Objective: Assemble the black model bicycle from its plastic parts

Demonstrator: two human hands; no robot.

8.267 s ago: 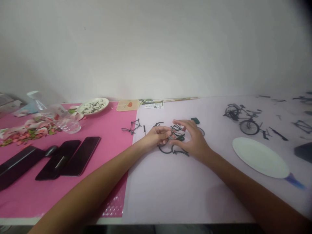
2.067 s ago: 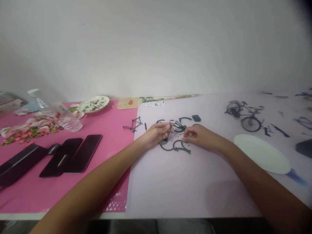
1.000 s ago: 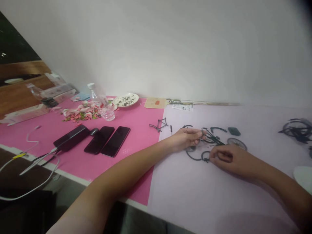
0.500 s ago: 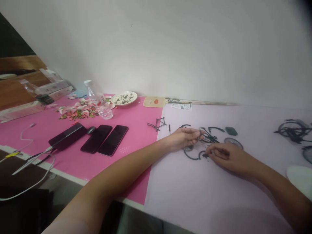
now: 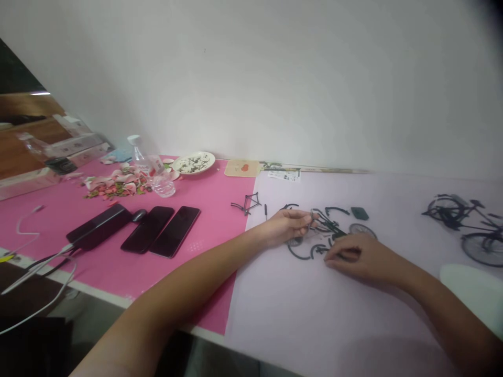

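Observation:
My left hand (image 5: pixel 288 226) pinches one end of a dark miniature bicycle frame (image 5: pixel 329 225), its thin tubes pointing right, above the pale sheet. Just right of it and closer to me, my right hand (image 5: pixel 356 255) has its fingertips drawn together; whether anything tiny is between them cannot be made out. Around the hands lie loose model parts: curved black mudguard-like pieces (image 5: pixel 337 210), a small spoked wheel (image 5: pixel 362 230), a dark green flat piece (image 5: pixel 359 213) and small black bits near the right fingertips. Another thin black frame (image 5: pixel 247 203) lies farther left, beside a short black rod (image 5: pixel 265 210).
A built model bicycle (image 5: pixel 463 220) lies at the right, with a pale round dish (image 5: pixel 473 290) before it. Leftward on the pink surface are two phones (image 5: pixel 175 231), a black power brick (image 5: pixel 98 226), a plastic bottle (image 5: pixel 147 167), scattered petals and a plate (image 5: pixel 194 163). A wall stands behind.
The view has swung slightly right, so everything sits farther left. My right hand has shifted a little toward me, away from the small parts. My left hand keeps its hold on the frame.

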